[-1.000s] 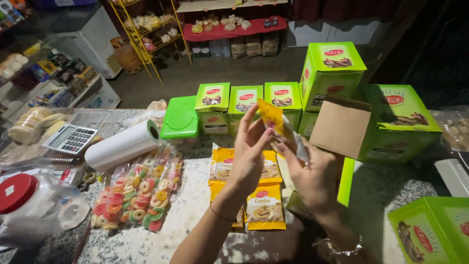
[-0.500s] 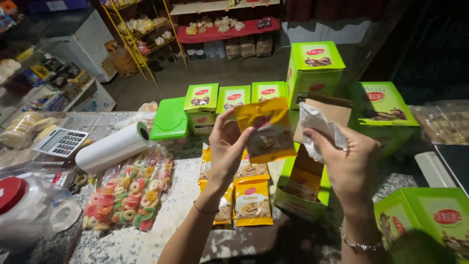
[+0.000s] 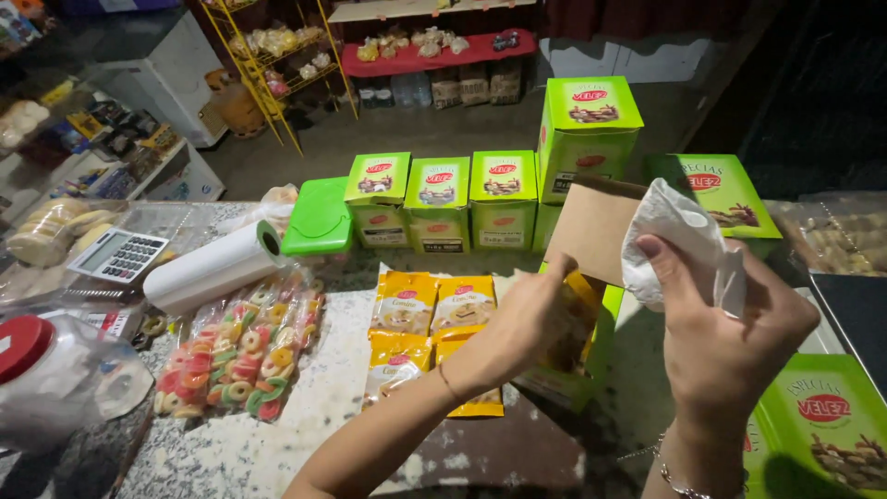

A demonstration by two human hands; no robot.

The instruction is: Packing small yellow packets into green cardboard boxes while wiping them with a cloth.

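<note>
Left hand [image 3: 531,323] reaches into the open green box [image 3: 591,360] on the counter [image 3: 305,425], fingers curled round a yellow packet [image 3: 577,319] at its mouth. Right hand [image 3: 730,333] held up beside it, fingers closed on a crumpled white bag [image 3: 679,236]. More yellow packets [image 3: 420,319] lie just left

The right hand [image 3: 730,342] is gripping a crumpled white bag [image 3: 679,242], while the left hand [image 3: 531,319] is dipping a yellow packet [image 3: 575,323] into a lime-green box [image 3: 582,370] whose flap [image 3: 596,226] is showing plain brown. Left of the left hand, yellow packets [image 3: 430,310] are lying with pale pictures, and farther left a clear bag of ring sweets [image 3: 236,356] is showing red, orange, yellow and green beside a white roll [image 3: 212,268].
</note>
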